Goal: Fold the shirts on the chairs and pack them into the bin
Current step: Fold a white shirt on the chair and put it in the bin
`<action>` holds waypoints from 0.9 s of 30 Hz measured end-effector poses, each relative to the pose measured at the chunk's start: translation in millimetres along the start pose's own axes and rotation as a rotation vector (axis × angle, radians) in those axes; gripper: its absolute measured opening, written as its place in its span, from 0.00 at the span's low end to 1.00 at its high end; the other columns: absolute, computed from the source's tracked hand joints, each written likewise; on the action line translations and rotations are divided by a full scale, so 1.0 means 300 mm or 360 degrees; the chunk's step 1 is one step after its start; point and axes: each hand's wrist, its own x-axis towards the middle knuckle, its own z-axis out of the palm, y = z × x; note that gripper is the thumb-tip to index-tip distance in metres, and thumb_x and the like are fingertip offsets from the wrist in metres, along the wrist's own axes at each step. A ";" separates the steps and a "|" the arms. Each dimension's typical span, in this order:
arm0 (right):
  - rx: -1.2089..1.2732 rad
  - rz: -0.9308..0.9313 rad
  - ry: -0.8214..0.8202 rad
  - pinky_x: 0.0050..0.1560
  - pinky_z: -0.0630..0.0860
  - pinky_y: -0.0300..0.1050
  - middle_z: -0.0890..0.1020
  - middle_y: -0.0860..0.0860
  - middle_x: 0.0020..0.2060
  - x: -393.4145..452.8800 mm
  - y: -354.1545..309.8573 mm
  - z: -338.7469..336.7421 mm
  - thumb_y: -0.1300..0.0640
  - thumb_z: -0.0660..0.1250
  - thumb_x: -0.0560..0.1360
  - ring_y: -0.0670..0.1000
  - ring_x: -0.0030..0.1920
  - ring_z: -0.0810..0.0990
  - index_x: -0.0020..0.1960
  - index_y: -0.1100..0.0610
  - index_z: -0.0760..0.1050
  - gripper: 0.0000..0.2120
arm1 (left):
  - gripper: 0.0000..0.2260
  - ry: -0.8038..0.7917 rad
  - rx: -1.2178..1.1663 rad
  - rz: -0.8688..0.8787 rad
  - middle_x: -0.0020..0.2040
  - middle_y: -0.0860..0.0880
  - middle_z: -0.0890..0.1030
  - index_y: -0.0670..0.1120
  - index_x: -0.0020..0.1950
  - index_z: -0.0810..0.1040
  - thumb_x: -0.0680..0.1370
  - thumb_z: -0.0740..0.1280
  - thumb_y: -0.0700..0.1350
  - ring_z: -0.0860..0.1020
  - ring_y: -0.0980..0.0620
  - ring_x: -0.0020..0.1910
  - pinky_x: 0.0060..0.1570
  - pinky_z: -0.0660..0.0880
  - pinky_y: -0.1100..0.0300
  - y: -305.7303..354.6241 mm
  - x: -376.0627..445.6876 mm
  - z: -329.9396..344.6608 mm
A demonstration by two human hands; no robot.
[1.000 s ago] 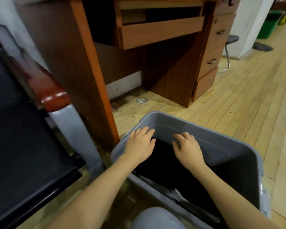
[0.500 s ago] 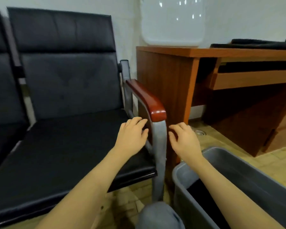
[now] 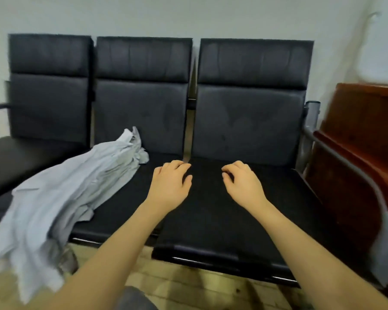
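Near edge: something grey and rounded at bottom centre, cut off by the frame, likely the person's knee, can't confirm. Wooden floor (image 3: 184, 285) below the seats is blurry.

Both forearms reach out over the seats. Left hand (image 3: 169, 183) hovers above the gap between the middle and right seats, fingers loosely bent, grip released, holding nothing. Right hand (image 3: 242, 183) is over the right seat (image 3: 233, 215), fingers curled a little more but also empty. Whether either palm touches the cushion: cannot tell.

The grey shirt (image 3: 61, 198) lies crumpled on the middle seat (image 3: 130, 198), left of the left hand and apart from it. Its near end hangs off the seat's front edge toward the floor.

Risks, as judgement:
- The overhanging part could drag the whole shirt off the slick cushion if it's tugged from one corner.
- Grabbing a random bunch instead of the collar or shoulders would probably give a messy fold.
- The hands are right of the shirt, so a blind reach left could miss it.

Hard to make out:
- Collar, sleeves and buttons are lost in the crumple, so one shirt or several is unclear.
- The left seat (image 3: 20, 157) is partly cut off.
- The bin isn't in view.
- Far right, a wooden desk (image 3: 367, 135) and red armrest (image 3: 354, 166) are clipped and smeared.
- A white shape above the desk is unidentifiable.
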 end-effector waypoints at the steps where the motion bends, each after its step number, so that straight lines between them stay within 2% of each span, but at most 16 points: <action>1: 0.0033 -0.0049 -0.0030 0.54 0.74 0.45 0.76 0.49 0.55 0.033 -0.055 0.046 0.54 0.60 0.80 0.49 0.55 0.74 0.63 0.55 0.75 0.14 | 0.18 -0.0006 0.0037 -0.0067 0.69 0.52 0.70 0.50 0.71 0.69 0.81 0.58 0.50 0.67 0.50 0.67 0.64 0.59 0.55 -0.074 -0.018 -0.014; 4: 0.0131 -0.0183 -0.0132 0.54 0.74 0.48 0.77 0.50 0.55 0.118 -0.214 0.192 0.55 0.60 0.80 0.51 0.55 0.74 0.62 0.56 0.76 0.13 | 0.17 -0.0034 0.0140 -0.0255 0.67 0.50 0.72 0.49 0.69 0.71 0.80 0.60 0.49 0.69 0.48 0.66 0.63 0.60 0.54 -0.273 -0.075 -0.040; 8: 0.0221 -0.0299 -0.0314 0.58 0.71 0.50 0.77 0.51 0.55 0.209 -0.406 0.391 0.53 0.60 0.80 0.53 0.56 0.74 0.62 0.55 0.76 0.14 | 0.15 0.0030 0.0188 -0.0427 0.58 0.45 0.79 0.45 0.59 0.80 0.76 0.63 0.48 0.76 0.41 0.57 0.56 0.67 0.49 -0.499 -0.135 -0.074; 9: 0.0234 -0.0340 -0.0360 0.58 0.70 0.50 0.77 0.51 0.55 0.227 -0.451 0.438 0.53 0.59 0.80 0.53 0.56 0.74 0.63 0.55 0.75 0.14 | 0.15 0.0005 0.0217 -0.0489 0.58 0.45 0.79 0.45 0.59 0.80 0.76 0.62 0.48 0.76 0.41 0.58 0.56 0.67 0.48 -0.551 -0.147 -0.085; 13: 0.0316 -0.0510 -0.0529 0.59 0.64 0.47 0.76 0.50 0.61 0.289 -0.608 0.623 0.51 0.58 0.81 0.52 0.62 0.71 0.67 0.53 0.72 0.16 | 0.24 0.0005 0.0334 -0.0714 0.68 0.46 0.72 0.46 0.65 0.75 0.76 0.53 0.55 0.69 0.43 0.66 0.61 0.62 0.50 -0.752 -0.190 -0.122; 15: 0.0393 -0.0546 -0.0630 0.64 0.60 0.48 0.73 0.49 0.66 0.322 -0.683 0.705 0.50 0.57 0.81 0.51 0.67 0.68 0.70 0.52 0.69 0.18 | 0.21 -0.0021 0.0457 -0.0806 0.73 0.47 0.65 0.49 0.70 0.69 0.79 0.55 0.54 0.62 0.45 0.72 0.66 0.57 0.50 -0.859 -0.196 -0.132; 18: 0.0445 -0.0563 -0.0829 0.71 0.54 0.52 0.64 0.48 0.73 0.370 -0.787 0.812 0.48 0.56 0.81 0.51 0.73 0.60 0.74 0.48 0.63 0.22 | 0.24 -0.0054 0.0581 -0.0920 0.77 0.46 0.56 0.50 0.74 0.61 0.80 0.57 0.54 0.52 0.44 0.76 0.71 0.52 0.48 -0.992 -0.177 -0.146; 21: 0.0397 -0.0587 -0.1039 0.73 0.48 0.55 0.54 0.45 0.77 0.409 -0.866 0.899 0.43 0.52 0.81 0.50 0.76 0.50 0.76 0.43 0.55 0.24 | 0.27 -0.0119 0.0616 -0.1064 0.78 0.46 0.52 0.53 0.76 0.56 0.79 0.54 0.60 0.48 0.42 0.76 0.72 0.49 0.46 -1.097 -0.153 -0.143; 23: 0.0344 -0.0622 -0.1124 0.74 0.46 0.56 0.51 0.44 0.77 0.428 -0.889 0.954 0.41 0.48 0.82 0.50 0.77 0.47 0.77 0.41 0.50 0.24 | 0.28 -0.0244 0.0559 -0.1198 0.78 0.47 0.52 0.56 0.77 0.53 0.79 0.51 0.63 0.51 0.41 0.76 0.72 0.51 0.45 -1.159 -0.156 -0.119; 25: 0.0296 -0.0633 -0.1195 0.74 0.44 0.55 0.49 0.43 0.78 0.430 -0.884 1.006 0.41 0.45 0.82 0.50 0.77 0.45 0.77 0.40 0.47 0.24 | 0.28 -0.0380 0.0302 -0.1370 0.77 0.48 0.58 0.58 0.77 0.51 0.78 0.49 0.65 0.59 0.41 0.73 0.70 0.56 0.45 -1.194 -0.163 -0.099; 27: 0.0311 -0.0608 -0.1215 0.74 0.43 0.53 0.47 0.42 0.77 0.409 -0.858 1.048 0.41 0.44 0.82 0.49 0.77 0.44 0.77 0.39 0.46 0.24 | 0.28 -0.0473 0.0244 -0.1386 0.76 0.49 0.61 0.58 0.77 0.50 0.79 0.47 0.65 0.65 0.42 0.70 0.68 0.60 0.45 -1.195 -0.161 -0.075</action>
